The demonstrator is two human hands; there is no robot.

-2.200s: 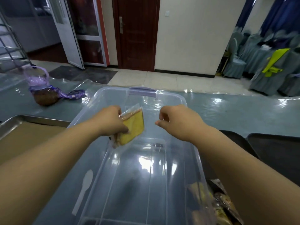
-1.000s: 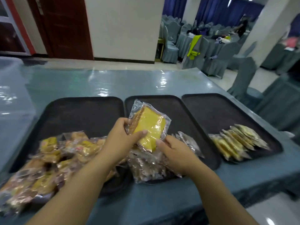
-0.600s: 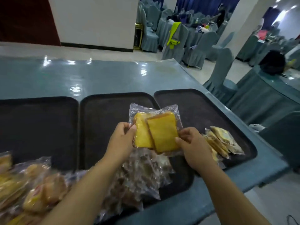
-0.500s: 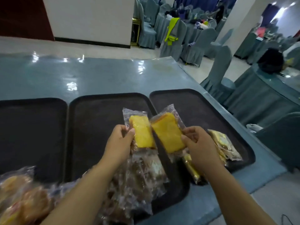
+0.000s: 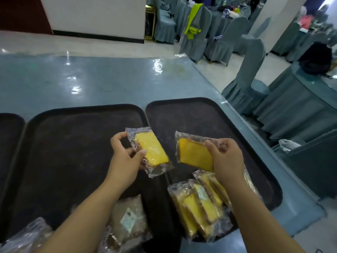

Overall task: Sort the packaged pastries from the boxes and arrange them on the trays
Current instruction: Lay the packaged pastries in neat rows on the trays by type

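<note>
My left hand (image 5: 124, 159) pinches a clear-wrapped yellow cake slice (image 5: 152, 150) above the gap between the middle tray (image 5: 73, 143) and the right tray (image 5: 209, 117). My right hand (image 5: 227, 157) grips a second wrapped yellow cake slice (image 5: 194, 154) over the right tray. Beneath it, a row of several wrapped yellow slices (image 5: 198, 205) lies at that tray's near end. Brownish wrapped pastries (image 5: 127, 218) sit at the near edge of the middle tray.
A third dark tray (image 5: 9, 128) shows at the far left. More wrapped pastries (image 5: 25, 236) lie at the bottom left. The blue table (image 5: 91, 83) ends just right of the right tray; covered chairs (image 5: 244, 77) and another table (image 5: 300, 99) stand beyond.
The two cake packets, held together a moment ago, are now split, one per hand. My right hand has carried its packet rightward over the right tray. The view has swung from the clear box to the trays.
</note>
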